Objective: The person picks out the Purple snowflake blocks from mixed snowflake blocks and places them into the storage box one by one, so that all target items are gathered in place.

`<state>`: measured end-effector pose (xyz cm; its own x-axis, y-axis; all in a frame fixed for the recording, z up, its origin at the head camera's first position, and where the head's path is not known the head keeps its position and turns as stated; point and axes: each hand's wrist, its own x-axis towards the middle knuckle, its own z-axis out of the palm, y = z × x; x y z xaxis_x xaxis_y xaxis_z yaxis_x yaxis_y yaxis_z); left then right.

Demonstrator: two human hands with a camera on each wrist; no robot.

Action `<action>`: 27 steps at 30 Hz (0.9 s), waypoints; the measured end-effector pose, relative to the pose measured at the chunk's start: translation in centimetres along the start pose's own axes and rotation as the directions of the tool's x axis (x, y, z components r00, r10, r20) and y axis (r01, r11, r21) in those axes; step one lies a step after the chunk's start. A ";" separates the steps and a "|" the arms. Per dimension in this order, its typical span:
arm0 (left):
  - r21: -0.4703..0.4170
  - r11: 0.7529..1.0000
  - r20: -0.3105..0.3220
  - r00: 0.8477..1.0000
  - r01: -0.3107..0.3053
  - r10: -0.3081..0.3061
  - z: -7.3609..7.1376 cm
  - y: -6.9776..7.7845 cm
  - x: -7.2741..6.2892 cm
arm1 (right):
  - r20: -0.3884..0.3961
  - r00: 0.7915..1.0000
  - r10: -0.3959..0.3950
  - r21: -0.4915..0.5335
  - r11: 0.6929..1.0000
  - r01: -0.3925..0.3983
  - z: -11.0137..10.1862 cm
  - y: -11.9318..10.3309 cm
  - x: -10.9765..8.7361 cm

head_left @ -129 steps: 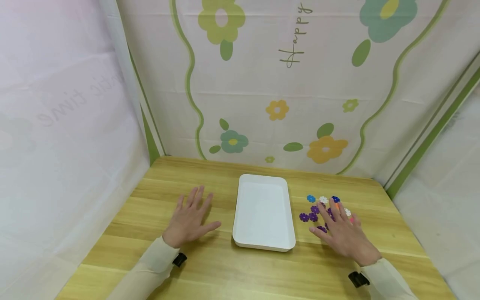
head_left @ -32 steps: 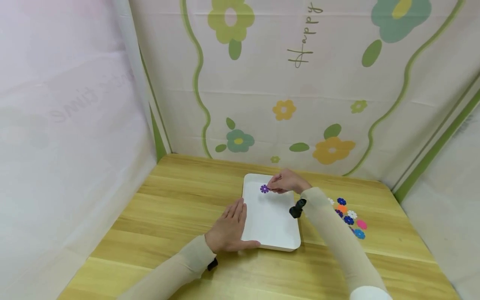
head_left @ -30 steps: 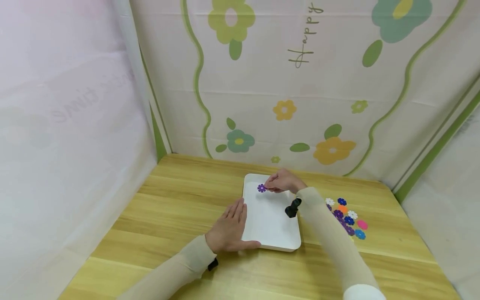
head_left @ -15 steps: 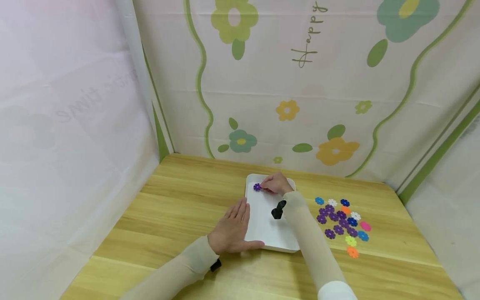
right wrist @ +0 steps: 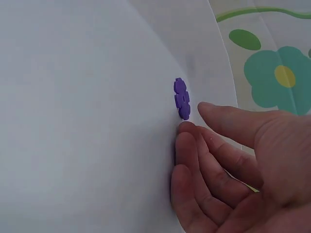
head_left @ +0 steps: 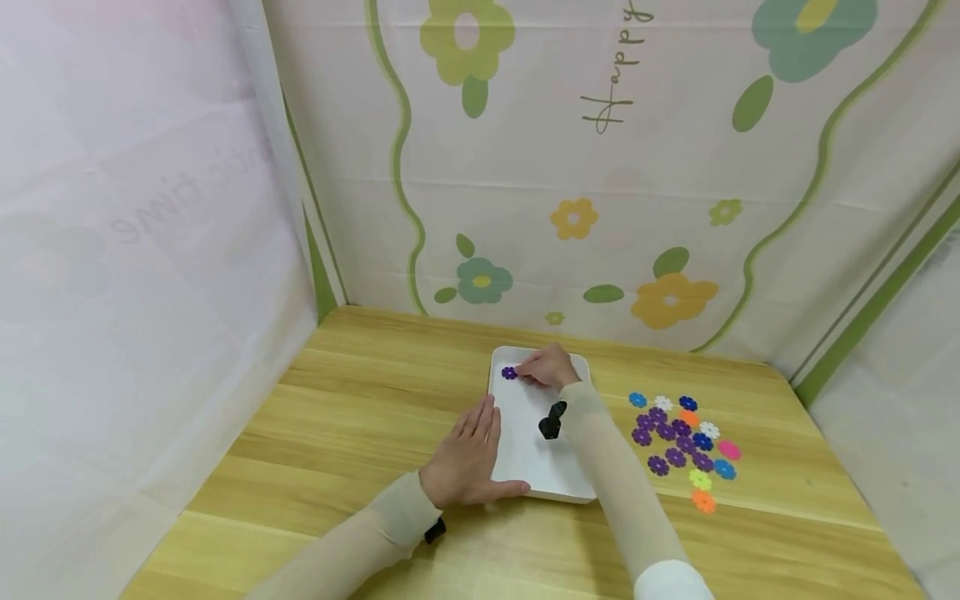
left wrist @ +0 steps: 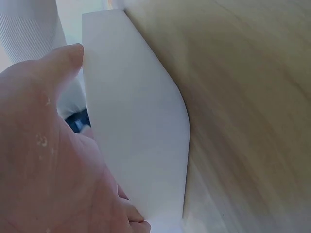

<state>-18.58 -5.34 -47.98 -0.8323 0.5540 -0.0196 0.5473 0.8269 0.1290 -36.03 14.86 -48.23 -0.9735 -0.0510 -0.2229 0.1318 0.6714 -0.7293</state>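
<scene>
A purple flower-shaped plastic piece (head_left: pixel 509 372) lies flat in the far left corner of the white tray (head_left: pixel 534 454). My right hand (head_left: pixel 550 367) is just beside it. In the right wrist view the thumb stands apart from the curled fingers, and the index fingertip is at the near edge of the purple piece (right wrist: pixel 182 98), touching or almost touching; nothing is pinched. My left hand (head_left: pixel 468 458) rests against the tray's near left corner, fingers straight along the left side and thumb along the front. The left wrist view shows that hand against the tray's outer wall (left wrist: pixel 131 111).
Right of the tray, several flower pieces lie loose on the wooden table (head_left: pixel 360 375): mostly purple pieces (head_left: pixel 676 457), plus blue, white, a pink piece (head_left: pixel 730 450), a yellow piece (head_left: pixel 701 479) and an orange piece (head_left: pixel 703 501). Printed curtains stand behind and at both sides.
My right hand has brought a purple flower piece from the pile into the tray's far left corner and let go of it. The left hand has moved right onto the tray's edge.
</scene>
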 end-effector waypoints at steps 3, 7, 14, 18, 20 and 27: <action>0.001 1.000 0.020 1.000 0.007 -0.007 -0.3 0.2 0.0 | 0.028 0.999 -0.022 -0.069 0.997 0.024 -1.0 0.0 -0.8; 0.011 1.000 0.036 0.999 0.019 -0.019 -0.2 0.2 0.2 | 0.063 0.996 -0.065 -0.144 0.987 0.073 -2.9 -0.2 -2.2; 0.007 1.000 0.043 0.999 0.022 -0.023 0.1 -0.2 0.0 | 0.126 0.973 -0.192 -0.228 0.949 0.217 -6.7 0.1 -5.9; 0.014 1.000 0.024 1.000 0.014 -0.014 0.3 -0.4 0.0 | 0.146 0.966 -0.213 -0.244 0.939 0.244 -9.1 0.8 -8.1; 0.025 1.000 0.007 1.000 0.005 -0.005 0.3 -0.5 0.0 | 0.164 0.961 -0.224 -0.246 0.934 0.259 -10.3 1.3 -9.0; 0.025 0.999 -0.027 0.999 -0.022 0.022 0.4 -0.5 -0.1 | 0.225 0.924 -0.308 -0.317 0.874 0.369 -13.3 5.2 -11.2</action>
<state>-18.72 -5.73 -48.43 -0.8218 0.5696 0.0096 0.5674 0.8168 0.1047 -26.89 28.74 -40.87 -0.8984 -0.4205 -0.1267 -0.3030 0.8023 -0.5143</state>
